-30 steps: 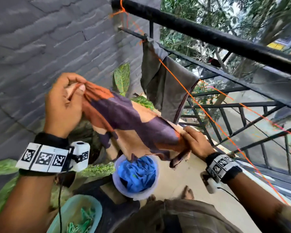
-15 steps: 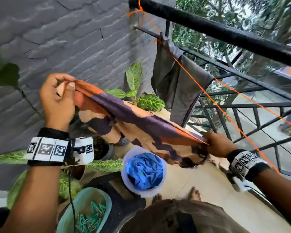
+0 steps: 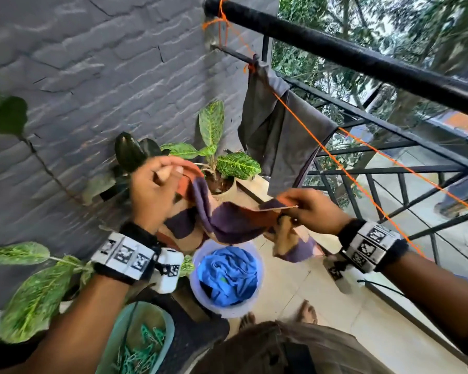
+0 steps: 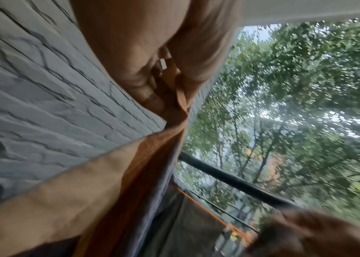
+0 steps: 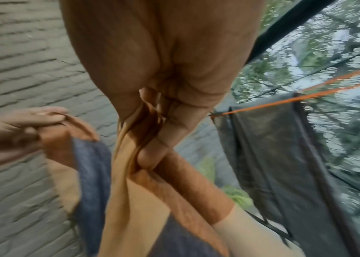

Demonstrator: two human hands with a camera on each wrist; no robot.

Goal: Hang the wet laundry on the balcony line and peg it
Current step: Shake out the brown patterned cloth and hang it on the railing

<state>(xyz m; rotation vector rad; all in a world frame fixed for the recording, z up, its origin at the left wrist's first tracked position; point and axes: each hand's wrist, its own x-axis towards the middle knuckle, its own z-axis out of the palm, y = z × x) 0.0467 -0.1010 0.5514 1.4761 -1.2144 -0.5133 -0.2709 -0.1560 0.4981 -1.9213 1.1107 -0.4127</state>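
A patterned cloth [image 3: 227, 225] in orange, purple and tan sags between my two hands above the floor. My left hand [image 3: 157, 184] pinches one top corner; the left wrist view shows the cloth [image 4: 152, 156] trailing from its curled fingers [image 4: 143, 90]. My right hand [image 3: 305, 209] pinches the other edge, and in the right wrist view the cloth [image 5: 130, 200] hangs from its fingers [image 5: 170, 121]. The orange line [image 3: 322, 141] runs along the railing to the right. A grey garment [image 3: 278, 136] hangs over that line near the wall.
A pale bucket [image 3: 197, 290] with blue laundry [image 3: 227, 276] stands on the floor below the cloth. A teal tub [image 3: 168, 327] of green pegs [image 3: 141, 352] sits at lower left. Potted plants [image 3: 216, 157] line the grey brick wall [image 3: 92, 76]. The black railing [image 3: 362, 60] bounds the right side.
My hands have come closer together, so the cloth went from stretched taut to sagging in a fold. The view has swung left and up, towards the wall end of the line.
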